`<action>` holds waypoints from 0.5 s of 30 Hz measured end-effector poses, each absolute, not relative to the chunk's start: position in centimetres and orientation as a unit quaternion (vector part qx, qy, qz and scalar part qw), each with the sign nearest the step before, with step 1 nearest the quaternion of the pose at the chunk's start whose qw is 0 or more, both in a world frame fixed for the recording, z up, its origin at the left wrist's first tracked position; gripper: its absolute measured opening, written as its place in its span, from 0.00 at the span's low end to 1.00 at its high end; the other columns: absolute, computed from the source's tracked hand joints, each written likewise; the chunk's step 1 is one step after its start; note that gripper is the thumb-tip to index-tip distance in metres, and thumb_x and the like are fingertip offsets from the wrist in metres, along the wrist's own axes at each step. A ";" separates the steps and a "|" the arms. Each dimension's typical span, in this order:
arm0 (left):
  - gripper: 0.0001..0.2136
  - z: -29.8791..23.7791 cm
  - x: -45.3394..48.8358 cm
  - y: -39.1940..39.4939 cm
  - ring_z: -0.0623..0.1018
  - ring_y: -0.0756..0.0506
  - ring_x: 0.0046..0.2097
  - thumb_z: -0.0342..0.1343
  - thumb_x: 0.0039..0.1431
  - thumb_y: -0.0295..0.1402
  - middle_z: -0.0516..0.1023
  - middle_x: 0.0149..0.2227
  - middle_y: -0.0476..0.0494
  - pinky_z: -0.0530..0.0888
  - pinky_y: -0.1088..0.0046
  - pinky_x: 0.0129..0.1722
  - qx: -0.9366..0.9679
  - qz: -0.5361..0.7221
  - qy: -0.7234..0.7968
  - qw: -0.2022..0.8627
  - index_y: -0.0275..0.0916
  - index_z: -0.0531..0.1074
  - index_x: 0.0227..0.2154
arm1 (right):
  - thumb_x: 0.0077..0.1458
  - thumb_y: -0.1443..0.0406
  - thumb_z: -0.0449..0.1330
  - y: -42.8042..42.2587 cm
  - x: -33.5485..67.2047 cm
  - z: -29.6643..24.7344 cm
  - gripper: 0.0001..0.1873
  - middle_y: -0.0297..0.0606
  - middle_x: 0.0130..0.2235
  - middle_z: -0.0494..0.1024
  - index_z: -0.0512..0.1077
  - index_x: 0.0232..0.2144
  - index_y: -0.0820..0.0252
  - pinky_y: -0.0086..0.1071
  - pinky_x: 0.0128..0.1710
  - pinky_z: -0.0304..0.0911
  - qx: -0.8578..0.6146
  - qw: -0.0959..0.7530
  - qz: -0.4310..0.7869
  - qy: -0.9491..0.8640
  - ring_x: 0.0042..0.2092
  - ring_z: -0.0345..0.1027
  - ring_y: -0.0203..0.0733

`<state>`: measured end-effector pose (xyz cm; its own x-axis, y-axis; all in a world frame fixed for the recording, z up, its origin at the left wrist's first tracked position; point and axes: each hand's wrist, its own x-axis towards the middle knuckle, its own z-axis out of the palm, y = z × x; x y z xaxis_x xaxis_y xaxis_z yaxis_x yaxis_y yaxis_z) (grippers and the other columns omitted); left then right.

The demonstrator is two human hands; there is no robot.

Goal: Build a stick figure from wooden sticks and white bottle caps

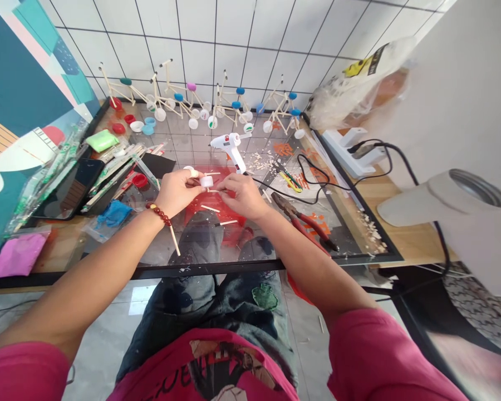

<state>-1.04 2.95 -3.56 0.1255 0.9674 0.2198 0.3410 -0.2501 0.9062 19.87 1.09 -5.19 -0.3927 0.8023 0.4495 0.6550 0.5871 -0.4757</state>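
Note:
My left hand point(176, 192) is closed around a small white bottle cap point(206, 181), held just above the glass table point(275, 262). A second white cap point(189, 169) peeks out behind its fingers. My right hand point(244, 195) pinches a thin wooden stick point(215, 191) whose tip meets the cap. Both hands hover over a red patch under the glass. Loose sticks point(211, 209) lie below the hands. A longer stick point(174, 239) lies near my left wrist, which wears a red bead bracelet.
A white glue gun point(230, 146) stands just behind the hands, its black cord point(309, 192) running right. Red-handled pliers point(307, 223) lie right of my right forearm. Several stick-and-cap bicycle models point(200, 106) line the back wall. Caps, stick packets and bags fill the left side.

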 end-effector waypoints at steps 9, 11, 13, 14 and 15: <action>0.13 -3.6 -0.9 3.0 0.80 0.46 0.32 0.70 0.39 0.28 0.82 0.29 0.46 0.77 0.70 0.39 0.669 0.430 0.495 0.351 0.39 0.83 0.33 | 0.57 0.70 0.59 1.2 19.9 -5.4 0.10 0.40 0.39 0.79 0.80 0.38 0.57 0.38 0.47 0.62 -0.435 0.334 0.110 -0.829 0.41 0.71 0.43; 0.14 -3.6 -0.9 3.0 0.80 0.46 0.32 0.70 0.39 0.28 0.81 0.29 0.46 0.77 0.70 0.39 0.667 0.431 0.497 0.351 0.39 0.83 0.33 | 0.57 0.69 0.59 1.2 19.9 -5.3 0.11 0.40 0.38 0.79 0.81 0.38 0.57 0.38 0.47 0.62 -0.434 0.334 0.110 -0.830 0.41 0.71 0.43; 0.13 -3.5 -0.9 2.9 0.79 0.46 0.32 0.69 0.39 0.28 0.81 0.28 0.46 0.77 0.70 0.39 0.666 0.432 0.500 0.347 0.39 0.83 0.33 | 0.57 0.70 0.59 1.2 19.9 -5.3 0.11 0.40 0.38 0.78 0.81 0.38 0.57 0.37 0.46 0.63 -0.434 0.335 0.109 -0.829 0.40 0.71 0.43; 0.13 -3.5 -0.9 2.9 0.79 0.46 0.32 0.69 0.39 0.27 0.81 0.28 0.46 0.77 0.70 0.39 0.667 0.432 0.500 0.345 0.39 0.83 0.33 | 0.58 0.70 0.59 1.2 19.9 -5.3 0.11 0.40 0.37 0.78 0.81 0.38 0.57 0.37 0.45 0.63 -0.434 0.337 0.107 -0.829 0.40 0.71 0.43; 0.12 -3.5 -0.8 2.9 0.79 0.46 0.32 0.69 0.40 0.27 0.81 0.28 0.46 0.77 0.70 0.39 0.668 0.432 0.499 0.343 0.39 0.83 0.33 | 0.58 0.70 0.58 1.2 19.9 -5.3 0.11 0.40 0.37 0.78 0.81 0.38 0.57 0.37 0.45 0.64 -0.433 0.339 0.105 -0.829 0.40 0.71 0.42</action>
<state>-0.84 2.90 -3.46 0.1274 0.9637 0.2345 0.3704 -0.2655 0.8901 19.86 1.22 -5.29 -0.3951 0.7887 0.4710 0.6465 0.6029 -0.4674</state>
